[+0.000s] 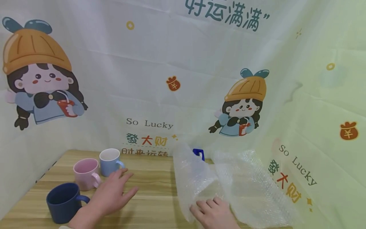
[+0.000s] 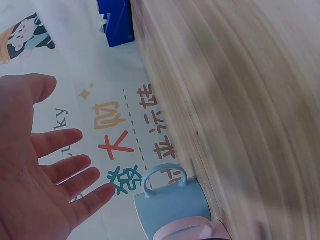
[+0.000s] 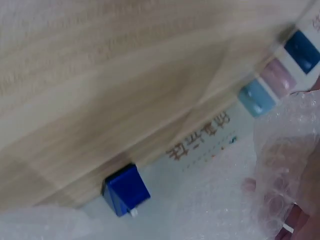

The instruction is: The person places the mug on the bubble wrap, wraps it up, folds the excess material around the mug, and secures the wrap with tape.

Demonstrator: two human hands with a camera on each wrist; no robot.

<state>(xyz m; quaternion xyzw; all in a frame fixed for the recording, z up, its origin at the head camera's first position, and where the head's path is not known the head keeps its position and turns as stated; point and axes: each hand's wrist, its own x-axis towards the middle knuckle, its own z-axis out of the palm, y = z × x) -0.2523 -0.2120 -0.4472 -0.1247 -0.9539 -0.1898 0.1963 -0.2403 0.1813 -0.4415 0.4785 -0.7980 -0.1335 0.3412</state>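
Observation:
My left hand (image 1: pixel 114 192) is held in the air with its fingers spread, holding nothing. In the head view it overlaps the area beside a pink mug (image 1: pixel 85 178) and a light blue mug (image 1: pixel 108 163). A dark blue mug (image 1: pixel 63 205) stands nearest, left of that forearm. All three mugs are upright, handles turned to the right. My right hand (image 1: pixel 214 213) grips the near edge of a sheet of clear bubble wrap (image 1: pixel 251 190) with curled fingers. In the right wrist view, bubble wrap (image 3: pixel 285 150) covers part of that hand.
A blue object (image 1: pixel 199 154), perhaps a tape dispenser, stands at the back of the wooden table (image 1: pixel 151 190), partly behind the bubble wrap. A printed white cloth (image 1: pixel 143 79) hangs behind the table and along both sides.

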